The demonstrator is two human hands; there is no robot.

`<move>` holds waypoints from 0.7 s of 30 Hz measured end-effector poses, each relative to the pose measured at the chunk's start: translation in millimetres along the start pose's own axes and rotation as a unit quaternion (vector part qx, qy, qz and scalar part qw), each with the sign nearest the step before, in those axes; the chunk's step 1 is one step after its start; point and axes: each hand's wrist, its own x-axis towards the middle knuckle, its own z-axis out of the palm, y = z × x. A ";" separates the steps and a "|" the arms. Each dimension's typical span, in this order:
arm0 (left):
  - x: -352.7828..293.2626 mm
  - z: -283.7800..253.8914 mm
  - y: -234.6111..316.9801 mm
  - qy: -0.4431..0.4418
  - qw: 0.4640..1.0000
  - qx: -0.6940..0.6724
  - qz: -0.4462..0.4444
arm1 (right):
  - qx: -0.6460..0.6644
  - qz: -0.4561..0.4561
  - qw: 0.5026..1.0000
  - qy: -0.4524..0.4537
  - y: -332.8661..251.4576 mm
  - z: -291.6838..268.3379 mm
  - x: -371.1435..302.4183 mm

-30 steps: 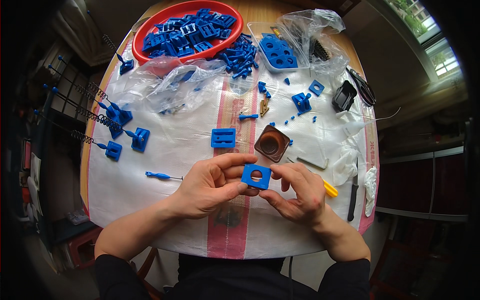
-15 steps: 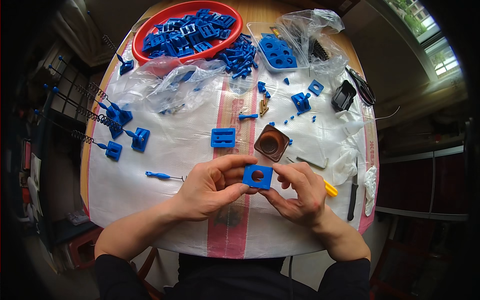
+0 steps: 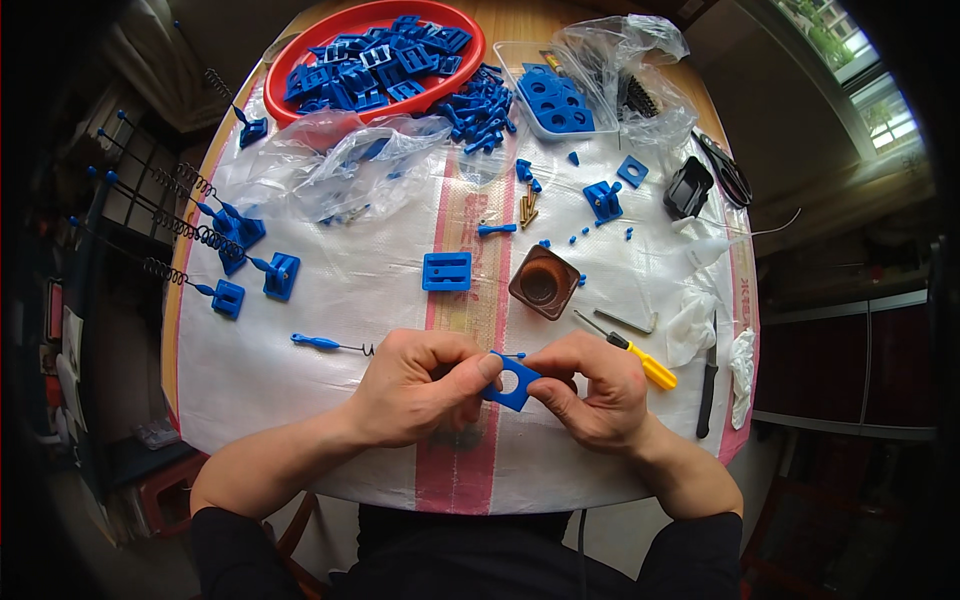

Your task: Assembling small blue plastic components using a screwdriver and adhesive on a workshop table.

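Left hand (image 3: 420, 388) and right hand (image 3: 590, 390) pinch the blue square plate (image 3: 511, 381); best grip the edges, keeping its hole clear.

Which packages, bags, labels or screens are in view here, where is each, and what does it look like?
Clear plastic bags: far left of the table, below the red tray, crumpled, a few blue parts inside.
Clear plastic bag: far right, crumpled, beside a clear tub of blue square plates.
White woven sack sheet: covers the table, pink stripes with faint print.
No screens visible.
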 end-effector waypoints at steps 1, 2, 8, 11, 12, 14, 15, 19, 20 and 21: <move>-1.2 0.9 4.4 0.001 0.999 -0.029 -0.043 | 0.029 0.034 0.999 0.012 -0.3 2.4 -3.3; -0.8 1.0 7.0 0.002 0.998 -0.039 -0.053 | 0.022 0.020 0.999 0.016 -1.1 2.5 -2.7; 1.2 0.1 4.0 0.007 0.996 -0.061 -0.064 | -0.035 -0.053 0.998 0.010 3.2 3.6 -0.2; 0.1 1.1 0.3 0.007 0.996 -0.074 -0.051 | -0.043 -0.053 0.998 0.010 3.3 4.3 -0.1; 0.1 0.7 -0.9 0.001 0.996 -0.079 -0.046 | -0.048 -0.050 0.998 0.009 3.2 3.5 -0.7; 0.2 -0.2 -0.3 -0.010 0.995 -0.087 -0.040 | -0.053 -0.044 0.998 0.008 2.3 1.6 -0.7; -0.5 -0.8 0.5 -0.012 0.995 -0.090 -0.040 | -0.051 -0.041 0.998 0.008 2.3 1.4 -0.5; -0.9 -1.9 1.8 -0.017 0.994 -0.099 -0.034 | -0.045 -0.042 0.998 0.025 1.9 3.0 1.8; -0.8 -1.9 1.7 -0.017 0.994 -0.098 -0.033 | -0.047 -0.042 0.998 0.024 1.4 2.9 2.0; -0.5 -1.8 1.6 -0.017 0.995 -0.097 -0.031 | -0.048 -0.042 0.998 0.024 1.0 2.7 2.2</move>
